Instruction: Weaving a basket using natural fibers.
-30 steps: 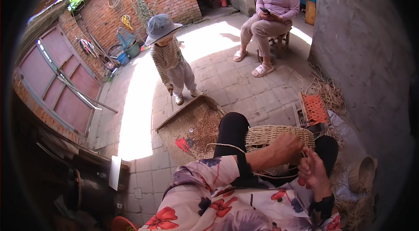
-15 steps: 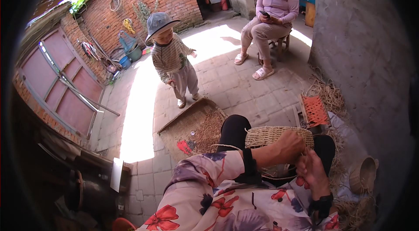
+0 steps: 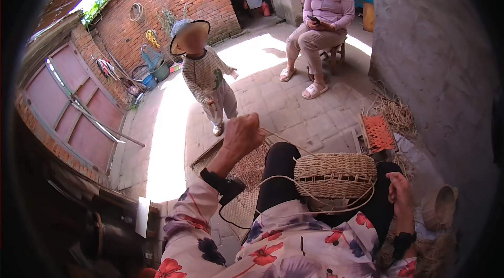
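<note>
A woven straw piece (image 3: 336, 186), oblong and basket-like with a darker slot across its middle, rests on my lap between my thighs. My left hand (image 3: 244, 136) is raised out to the left, closed in a fist around a straw cord (image 3: 286, 139) that runs back taut to the weave. Another length of cord curves in a loose loop over my left thigh and below the piece. My right hand (image 3: 400, 194) is beside my right thigh, apart from the weave, its fingers curled. Whatever they may hold is hidden.
A flat woven tray (image 3: 239, 207) with brown grains lies by my left leg. A person in a striped top (image 3: 207, 75) stands beyond it; another person (image 3: 325, 20) sits on a stool. An orange-webbed stool (image 3: 378, 133), loose straw (image 3: 394, 112) and a wall are on the right.
My left hand has moved away from my right, up and to the left, drawing the cord out. My right hand has shifted right, off the weave. The standing person's head has lifted.
</note>
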Tool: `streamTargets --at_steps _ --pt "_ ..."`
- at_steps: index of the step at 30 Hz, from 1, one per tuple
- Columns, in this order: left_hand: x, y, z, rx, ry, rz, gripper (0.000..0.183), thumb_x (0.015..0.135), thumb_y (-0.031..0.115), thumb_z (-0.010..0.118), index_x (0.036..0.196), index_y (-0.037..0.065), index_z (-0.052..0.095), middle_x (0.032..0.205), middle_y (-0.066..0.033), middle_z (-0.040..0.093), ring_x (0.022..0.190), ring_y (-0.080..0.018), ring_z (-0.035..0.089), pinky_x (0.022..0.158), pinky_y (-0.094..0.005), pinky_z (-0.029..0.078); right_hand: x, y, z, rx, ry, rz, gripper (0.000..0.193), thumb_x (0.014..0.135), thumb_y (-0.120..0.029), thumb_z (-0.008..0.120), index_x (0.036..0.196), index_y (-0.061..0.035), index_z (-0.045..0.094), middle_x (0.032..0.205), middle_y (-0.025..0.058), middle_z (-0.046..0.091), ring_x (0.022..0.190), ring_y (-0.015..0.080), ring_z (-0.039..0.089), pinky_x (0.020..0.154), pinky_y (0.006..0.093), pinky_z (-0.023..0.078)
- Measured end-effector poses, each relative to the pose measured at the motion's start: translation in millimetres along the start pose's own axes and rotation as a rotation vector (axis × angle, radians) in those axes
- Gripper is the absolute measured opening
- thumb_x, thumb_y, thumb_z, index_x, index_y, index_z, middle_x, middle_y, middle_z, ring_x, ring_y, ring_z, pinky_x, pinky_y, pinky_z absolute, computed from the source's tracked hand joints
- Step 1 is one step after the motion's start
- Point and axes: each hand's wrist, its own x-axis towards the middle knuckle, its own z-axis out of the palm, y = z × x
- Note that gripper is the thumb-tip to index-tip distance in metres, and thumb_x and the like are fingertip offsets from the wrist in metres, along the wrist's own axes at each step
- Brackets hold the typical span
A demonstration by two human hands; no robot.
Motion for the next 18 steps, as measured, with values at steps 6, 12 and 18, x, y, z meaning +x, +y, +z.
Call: streamTargets --at_steps 6,12,18 --pt "-44.3 -134.8 -30.4 0.388 0.011 -0.502 0.007 0.074 0.011 0.065 0.079 0.006 0.065 0.08 -0.0139 0.068 0.074 -0.0319 0.069 0.068 -0.0453 0.054 1.7 0.1 3.5 -0.013 0.012 -0.016 0.013 0.096 -0.022 0.059 0.098 -0.0091 0.062 0.059 -0.0044 0.048 0.041 0.0021 0.038 0.034 0.0186 0.029" --pt "-48.2 76.3 24.3 -0.477 -0.118 -0.023 0.029 0.086 0.024 0.068 0.11 0.008 0.065 0.105 -0.0143 0.064 0.089 -0.0348 0.066 0.076 -0.0429 0.053 7.9 7.2 -1.0 -0.111 0.038 -0.03 0.014 0.097 -0.022 0.058 0.099 -0.0087 0.062 0.059 -0.0045 0.048 0.04 0.0021 0.038 0.033 0.0186 0.029" --pt "-59.5 161.6 67.2 -0.461 -0.107 0.19 0.023 0.085 0.029 0.068 0.095 0.01 0.06 0.089 -0.0106 0.055 0.072 -0.0311 0.062 0.062 -0.045 0.051 10.3 11.2 -1.9 -0.055 0.028 -0.03 0.014 0.097 -0.022 0.058 0.1 -0.0084 0.061 0.059 -0.0042 0.047 0.039 0.0023 0.037 0.032 0.019 0.029"
